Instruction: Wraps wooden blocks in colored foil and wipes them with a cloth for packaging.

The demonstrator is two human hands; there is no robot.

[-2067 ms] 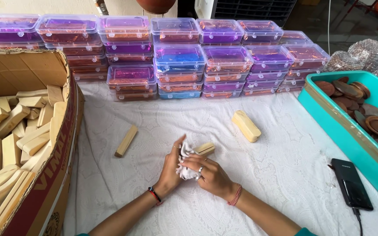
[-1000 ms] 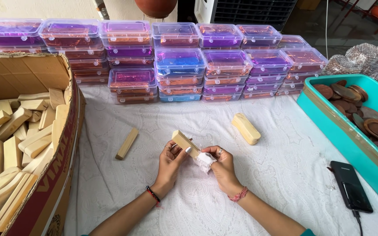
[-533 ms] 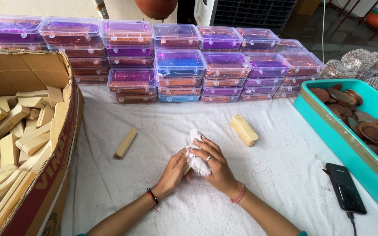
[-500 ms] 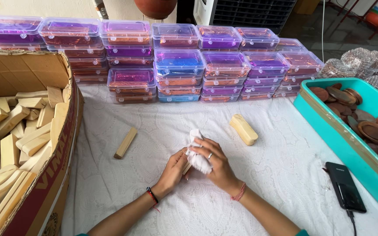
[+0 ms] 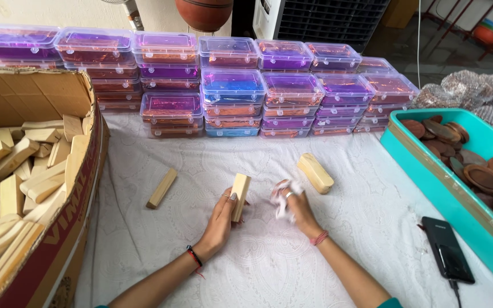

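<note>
My left hand (image 5: 219,221) holds a pale wooden block (image 5: 240,195) upright by its lower end, just above the white cloth-covered table (image 5: 258,268). My right hand (image 5: 295,206) is closed around a crumpled white cloth (image 5: 282,197), a short gap to the right of the block. Two more wooden blocks lie on the table: a rounded one (image 5: 315,173) just beyond my right hand and a slim one (image 5: 162,187) off to the left.
A cardboard box (image 5: 41,91) full of wooden blocks fills the left side. Stacks of clear plastic boxes (image 5: 232,91) line the back. A teal tray (image 5: 429,171) of brown wooden discs stands at the right, a black phone (image 5: 447,256) in front of it.
My hands were together with the cloth wrapped around the block. They have separated: the left now holds the bare block upright, and the right has drawn the cloth away to the right.
</note>
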